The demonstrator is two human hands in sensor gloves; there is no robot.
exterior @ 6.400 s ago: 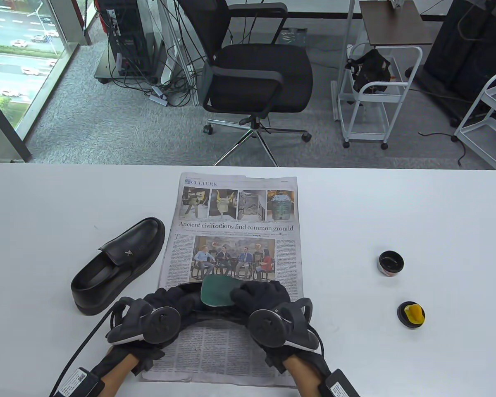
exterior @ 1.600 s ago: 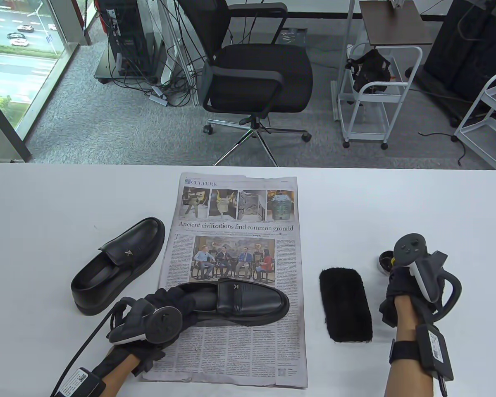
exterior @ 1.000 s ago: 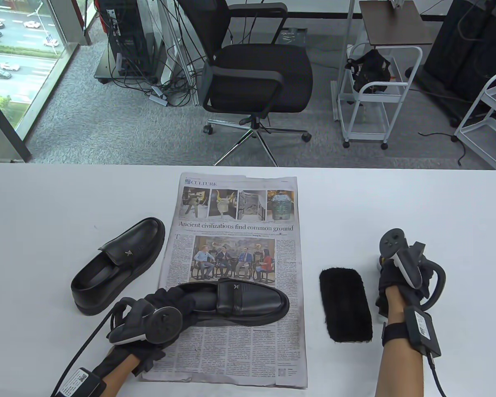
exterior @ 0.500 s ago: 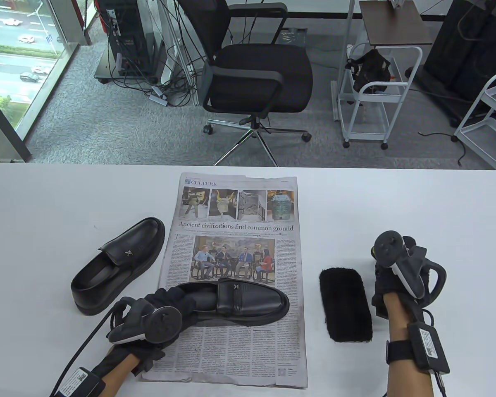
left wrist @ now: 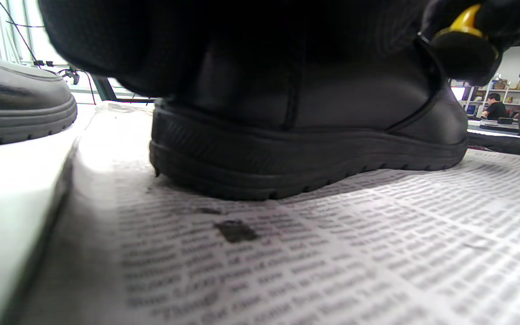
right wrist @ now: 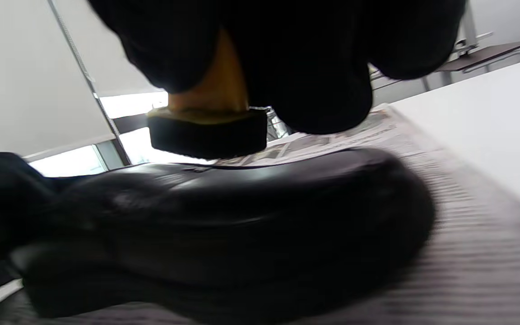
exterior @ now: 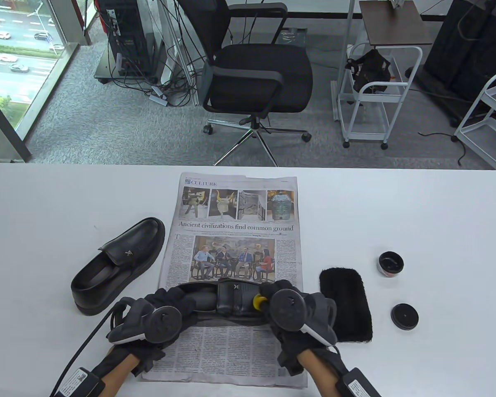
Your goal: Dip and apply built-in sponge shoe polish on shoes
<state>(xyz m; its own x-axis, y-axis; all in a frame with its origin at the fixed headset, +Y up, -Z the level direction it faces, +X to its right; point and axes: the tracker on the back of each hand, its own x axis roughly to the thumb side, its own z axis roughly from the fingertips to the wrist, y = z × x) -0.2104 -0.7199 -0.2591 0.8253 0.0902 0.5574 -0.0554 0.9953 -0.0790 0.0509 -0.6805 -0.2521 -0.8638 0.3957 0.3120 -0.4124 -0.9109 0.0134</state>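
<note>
1. My left hand (exterior: 171, 304) grips the heel end of the black shoe (exterior: 231, 298) that lies across the newspaper (exterior: 235, 231), fingers wrapped around the back of it.
2. My right hand (exterior: 291, 308) pinches the yellow handle of the sponge applicator (right wrist: 208, 122) between its fingertips, over the shoe's toe end.
3. In the right wrist view the black sponge pad sits just above the shoe's upper; that view is blurred, so I cannot tell whether it touches the leather.
4. From the left wrist view, the shoe's ridged sole rests flat on the newspaper, with a small dark smudge on the print in front of it.
5. The second shoe (exterior: 118, 264) stands on the bare table (exterior: 438, 206) to the left of the paper, toe pointing away from me.
6. A black brush pad (exterior: 347, 304) lies just right of the newspaper, beside my right hand.
7. Further right, the open polish tin (exterior: 391, 264) and its black lid (exterior: 404, 316) sit apart from each other on the table.
</note>
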